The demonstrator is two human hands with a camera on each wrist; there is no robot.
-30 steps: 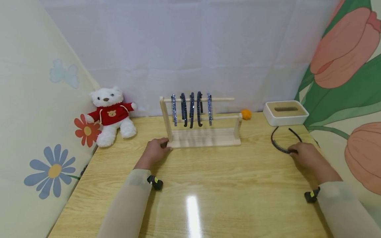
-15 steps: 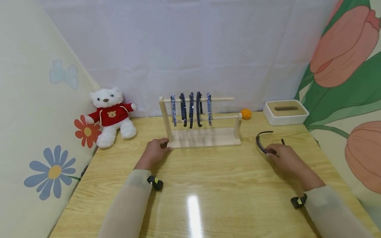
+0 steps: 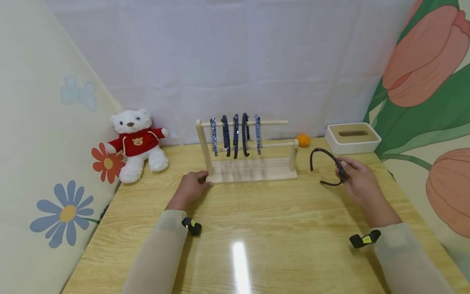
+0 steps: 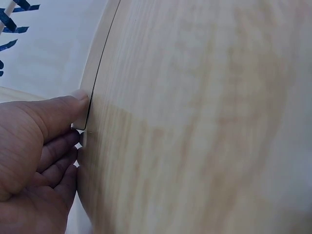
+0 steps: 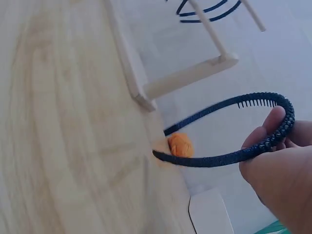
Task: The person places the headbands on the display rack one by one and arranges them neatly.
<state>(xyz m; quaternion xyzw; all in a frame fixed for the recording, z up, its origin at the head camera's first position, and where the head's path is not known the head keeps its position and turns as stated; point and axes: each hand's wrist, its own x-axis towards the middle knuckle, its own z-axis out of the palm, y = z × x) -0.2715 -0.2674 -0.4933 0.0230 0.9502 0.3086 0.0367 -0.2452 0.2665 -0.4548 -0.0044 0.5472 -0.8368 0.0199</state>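
A dark headband (image 3: 332,156) with inner comb teeth is pinched at its curved middle between the thumb and fingers of my right hand (image 3: 361,181), raised to the right of the rack. In the right wrist view the headband (image 5: 209,161) points its two free ends towards the rack. My left hand (image 3: 190,188) holds the left front corner of the wooden rack (image 3: 253,174); in the left wrist view the thumb lies on top of the base edge (image 4: 100,53), with the fingers curled at its side. On the rack's upper bar hang several dark and glittery blue headbands (image 3: 236,136).
An orange ball-like object (image 3: 303,140) sits just right of the rack. Behind my right hand stands a white tissue box (image 3: 352,146) with a wooden lid. A white teddy bear (image 3: 137,143) in a red hoodie leans at the left wall. A white cloth hangs behind.
My right hand has moved left from beside the tissue box, lifted the headband and turned it so its ends face left towards the rack. The left hand has stayed at the rack's corner.
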